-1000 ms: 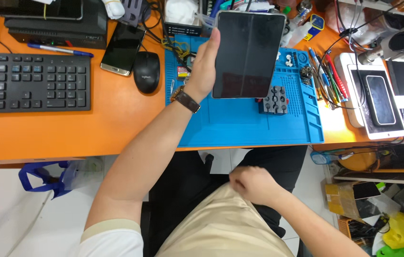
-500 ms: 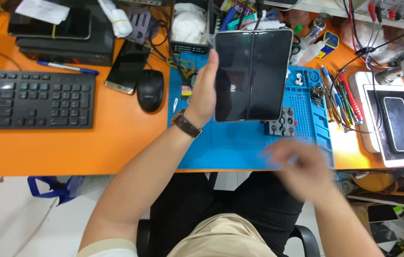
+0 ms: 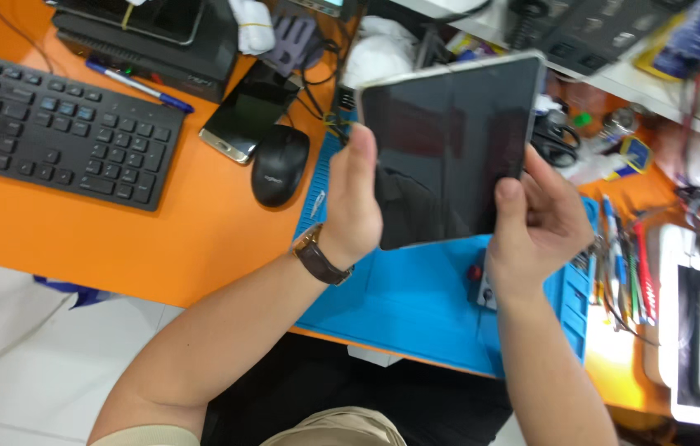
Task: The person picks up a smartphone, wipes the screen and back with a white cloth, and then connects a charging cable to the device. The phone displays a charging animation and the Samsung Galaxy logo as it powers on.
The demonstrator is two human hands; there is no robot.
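We have the tablet [image 3: 449,149] lifted off the desk, dark screen toward us, held above the blue work mat [image 3: 416,297]. Our left hand [image 3: 354,206] is closed on its left edge, thumb lying along the glass, fingers hidden behind. Our right hand [image 3: 536,219] is closed on the lower right corner, thumb on the front face.

Notes for the hold: we judge it best to keep pressure on the frame edges, not the glass, and both hands on until it rests flat. Over the mat is the safest place for it; the black mouse [image 3: 278,165], the smartphone [image 3: 247,116] and the row of hand tools [image 3: 622,256] sit near, so we would lower it straight down, clear of them.
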